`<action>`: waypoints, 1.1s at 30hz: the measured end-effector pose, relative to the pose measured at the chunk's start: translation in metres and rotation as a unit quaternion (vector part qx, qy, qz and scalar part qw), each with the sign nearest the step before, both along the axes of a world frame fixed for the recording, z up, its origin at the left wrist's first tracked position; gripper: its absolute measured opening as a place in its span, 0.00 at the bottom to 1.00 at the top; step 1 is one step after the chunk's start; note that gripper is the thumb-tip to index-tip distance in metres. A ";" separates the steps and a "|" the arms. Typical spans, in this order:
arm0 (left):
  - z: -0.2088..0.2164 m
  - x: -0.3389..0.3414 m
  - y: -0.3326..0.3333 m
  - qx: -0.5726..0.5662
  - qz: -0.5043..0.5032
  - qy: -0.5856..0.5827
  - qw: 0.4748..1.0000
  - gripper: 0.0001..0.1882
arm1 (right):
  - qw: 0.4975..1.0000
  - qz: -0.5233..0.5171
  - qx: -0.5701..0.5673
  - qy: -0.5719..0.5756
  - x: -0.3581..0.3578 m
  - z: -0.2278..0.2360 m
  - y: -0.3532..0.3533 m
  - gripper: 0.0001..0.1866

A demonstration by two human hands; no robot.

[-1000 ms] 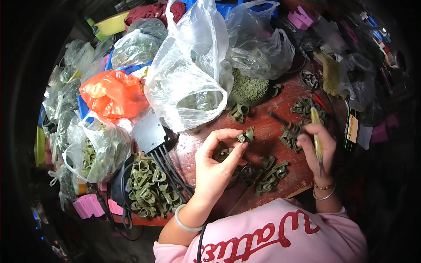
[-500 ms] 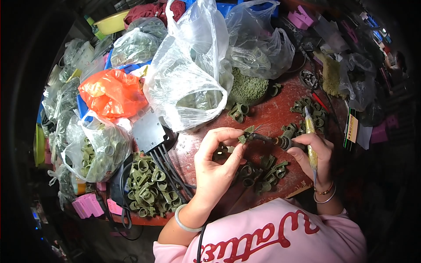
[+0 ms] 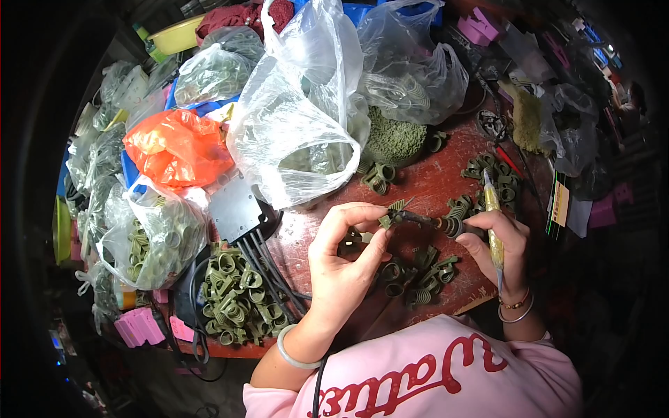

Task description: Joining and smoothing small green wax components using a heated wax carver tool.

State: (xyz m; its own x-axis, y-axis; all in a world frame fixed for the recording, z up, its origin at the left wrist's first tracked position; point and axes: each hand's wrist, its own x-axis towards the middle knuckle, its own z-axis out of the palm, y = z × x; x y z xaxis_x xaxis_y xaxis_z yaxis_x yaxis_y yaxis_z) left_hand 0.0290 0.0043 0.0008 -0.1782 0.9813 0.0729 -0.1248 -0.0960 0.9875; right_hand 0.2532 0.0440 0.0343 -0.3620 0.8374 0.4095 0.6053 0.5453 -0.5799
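Note:
Between the thumb and fingertips of my left hand (image 3: 348, 251) is a small green ribbed ring piece (image 3: 395, 214), wax-like in look. My right hand (image 3: 503, 254) grips a dark, thin-tipped tool like a soldering iron (image 3: 425, 219), its tip at the green piece; whether they touch cannot be told. Lying across the same hand, between its fingers, is a yellowish pointed hand tool (image 3: 493, 230), with a metal tip at the far end. Under and beside my hands, several similar green pieces (image 3: 432, 275) lie on the red tabletop (image 3: 446, 171).
A big pile of green pieces (image 3: 240, 296) sits at left, near a grey metal box (image 3: 235, 207) with black cables. Clear plastic bags (image 3: 300, 132) and an orange bag (image 3: 178, 148) crowd the back and left. A green granular mound (image 3: 395, 136) stands behind my hands.

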 end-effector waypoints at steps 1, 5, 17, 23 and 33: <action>0.000 0.000 0.000 0.006 0.000 0.011 1.000 0.12 | 1.000 0.000 -0.002 -0.001 0.000 0.000 0.000 0.12; -0.002 -0.001 0.000 0.009 0.000 0.016 1.000 0.12 | 1.000 -0.004 -0.006 0.005 -0.001 -0.002 0.000 0.12; 0.006 -0.005 0.001 -0.144 -0.093 -0.306 0.937 0.12 | 0.953 -0.020 -0.152 0.260 -0.032 0.000 0.007 0.18; 0.010 -0.009 0.003 -0.181 -0.096 -0.336 0.920 0.11 | 0.898 0.043 -0.268 0.345 -0.023 0.012 -0.003 0.16; 0.007 -0.010 0.002 -0.186 -0.119 -0.349 0.911 0.10 | 0.889 0.094 -0.282 0.348 -0.028 0.007 -0.002 0.14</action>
State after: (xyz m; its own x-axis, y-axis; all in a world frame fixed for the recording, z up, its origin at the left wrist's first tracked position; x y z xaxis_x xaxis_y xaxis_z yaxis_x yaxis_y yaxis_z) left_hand 0.0185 0.0062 0.0078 0.1671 0.9319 -0.3218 -0.7087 0.3405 0.6179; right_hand 0.2256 0.0421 0.0410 -0.3405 0.9322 0.1232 -0.0773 0.1028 -0.9917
